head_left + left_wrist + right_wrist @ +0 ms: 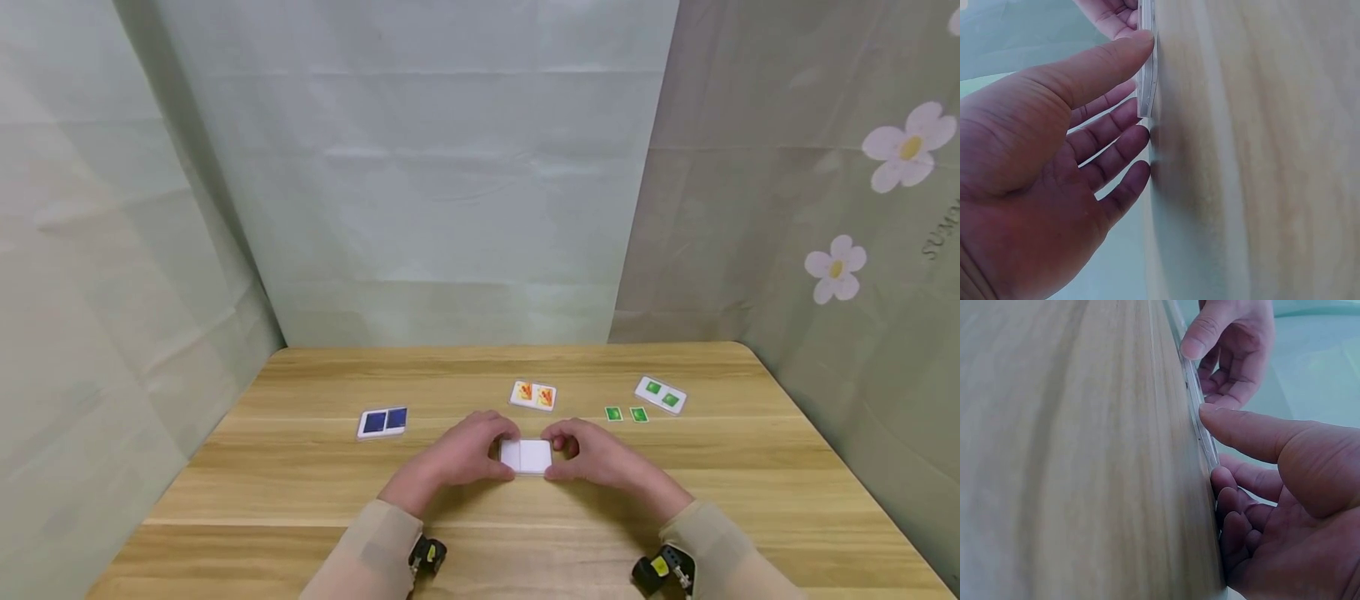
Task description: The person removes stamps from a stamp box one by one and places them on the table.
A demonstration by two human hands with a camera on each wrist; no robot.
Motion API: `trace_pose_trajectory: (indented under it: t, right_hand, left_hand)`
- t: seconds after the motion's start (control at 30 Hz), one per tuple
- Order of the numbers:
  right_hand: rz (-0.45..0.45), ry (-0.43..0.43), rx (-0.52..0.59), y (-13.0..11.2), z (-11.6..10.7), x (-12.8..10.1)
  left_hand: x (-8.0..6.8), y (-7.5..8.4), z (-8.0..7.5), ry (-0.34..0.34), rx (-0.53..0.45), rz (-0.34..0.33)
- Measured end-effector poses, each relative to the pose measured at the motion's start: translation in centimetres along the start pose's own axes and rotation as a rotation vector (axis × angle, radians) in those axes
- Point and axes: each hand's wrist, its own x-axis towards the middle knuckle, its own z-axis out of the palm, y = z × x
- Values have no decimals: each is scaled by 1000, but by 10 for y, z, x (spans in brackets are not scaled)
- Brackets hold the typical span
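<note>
Wooden table (pixel 300 467), curtained on three sides. Near its middle, just in front of me, lies the white two-cell tray (pixel 527 456), flat on the wood, both cells blank.

My left hand (pixel 465 454) takes its left end and my right hand (pixel 596 457) its right end. In the wrist views each thumb lies along the tray's near long edge, and the other fingers curl at the far side. Both grips are light pinches on the rim, part closed, nothing else held.

Judgement on handling: thin, stiff plastic, very light, probably slick on the smooth wood. It sits so low that a fingertip has little edge to catch. Best hold is where I have it, thumb against fingers across the short ends, or a nail under the rim to tip it up. Squeezing hard could flex it or make it skate away.

Around it, all well apart from my hands:
- blue card tray (pixel 382 422), to the left
- orange card tray (pixel 533 395), just beyond the white one
- green card tray (pixel 661 394), far right
- two loose green tiles (pixel 626 414) beside that tray

Nothing stands between my hands and the tray. The orange tray is the nearest thing to bump if I push forward.
</note>
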Motion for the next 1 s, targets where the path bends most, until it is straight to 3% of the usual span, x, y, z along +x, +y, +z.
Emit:
trace_pose_trajectory:
  t: [0.3, 0.5, 0.6, 0.87, 1.0]
  right_hand:
    - [-7, 15, -27, -6, -3, 2]
    - [-28, 15, -82, -8, 0, -7]
    - [-48, 47, -173, -13, 4, -20]
    - [-175, 115, -546, -23, 19, -59]
    - [-232, 112, -643, -28, 26, -68]
  left_hand:
    - [2, 4, -3, -3, 23, -25]
    - [-9, 8, -2, -2, 32, -10]
    - [-21, 13, -3, 3, 100, 13]
    - [-51, 36, 4, 6, 387, 121]
    - [-59, 44, 8, -6, 474, 130]
